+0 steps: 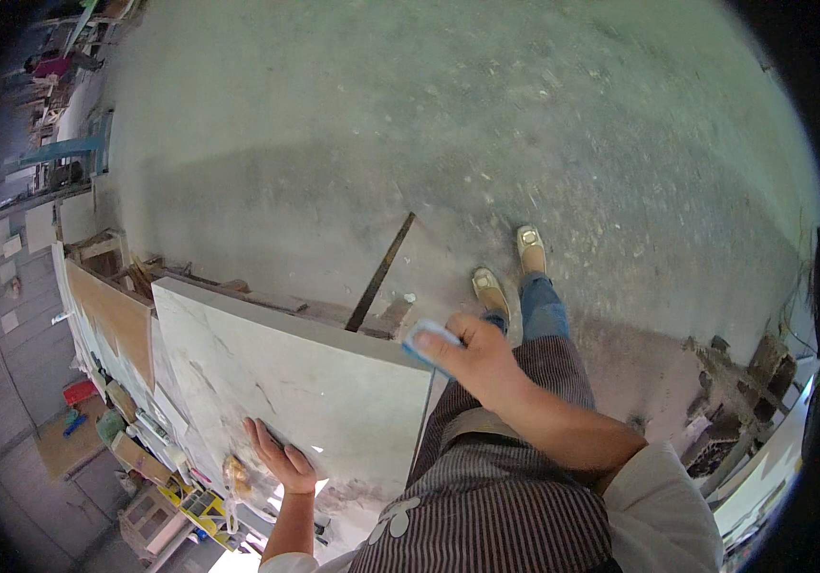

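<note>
A large white slab with grey marble-like veins [267, 368] lies across the bench on my left. My left hand [284, 463] rests flat on its top, fingers stretched out; a dark patch shows between thumb and fingers, and I cannot tell if it is shadow. At the slab's far right corner, my right hand [472, 355] grips a light blue pad [424, 341], perhaps a sponge or sanding pad. The thumb lies over the pad. Its underside is hidden, so I cannot tell whether it touches the slab's edge.
A dark narrow bar [381, 272] sticks out from beneath the slab over the dusty floor [448, 124]. Beyond the slab lies a brown board [109, 306]. Tools and bottles crowd the bench's left side, near a yellow rack [202, 511]. Wooden scraps [749, 382] stand at right.
</note>
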`<move>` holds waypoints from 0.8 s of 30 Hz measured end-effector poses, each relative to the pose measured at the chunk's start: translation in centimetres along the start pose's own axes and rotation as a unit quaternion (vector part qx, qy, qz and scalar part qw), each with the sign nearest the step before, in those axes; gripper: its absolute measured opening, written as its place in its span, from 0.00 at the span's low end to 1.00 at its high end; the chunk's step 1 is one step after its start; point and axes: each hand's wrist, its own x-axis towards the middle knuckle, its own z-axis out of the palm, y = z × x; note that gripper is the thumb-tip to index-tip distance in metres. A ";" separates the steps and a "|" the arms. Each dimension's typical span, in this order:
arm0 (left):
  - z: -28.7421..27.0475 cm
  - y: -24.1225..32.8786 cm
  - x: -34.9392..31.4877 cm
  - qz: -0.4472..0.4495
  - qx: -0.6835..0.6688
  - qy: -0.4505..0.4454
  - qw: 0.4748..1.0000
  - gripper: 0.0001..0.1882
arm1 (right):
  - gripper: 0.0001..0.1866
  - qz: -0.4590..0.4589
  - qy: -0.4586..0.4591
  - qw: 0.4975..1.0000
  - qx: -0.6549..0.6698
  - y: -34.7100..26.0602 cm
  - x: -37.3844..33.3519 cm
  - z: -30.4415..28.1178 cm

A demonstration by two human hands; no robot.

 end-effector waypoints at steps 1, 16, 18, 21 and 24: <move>0.0 0.0 0.0 -0.004 0.003 0.004 1.000 0.32 | 0.21 -0.026 -0.029 0.998 -0.050 -0.3 -0.2 0.2; -0.7 0.6 0.5 -0.025 0.002 0.008 1.000 0.31 | 0.25 -0.081 -0.443 0.848 -0.280 -6.4 6.9 -1.0; -1.0 0.8 0.5 -0.028 0.006 -0.002 1.000 0.31 | 0.27 -0.121 -0.456 0.827 -0.307 -6.1 9.3 1.9; -0.8 1.0 0.8 -0.036 0.011 -0.005 0.999 0.31 | 0.29 -0.136 -0.444 0.822 -0.329 -8.1 12.8 8.3; -0.7 0.9 1.1 -0.043 0.000 -0.004 0.999 0.32 | 0.26 -0.096 -0.426 0.856 -0.276 -9.1 14.2 11.4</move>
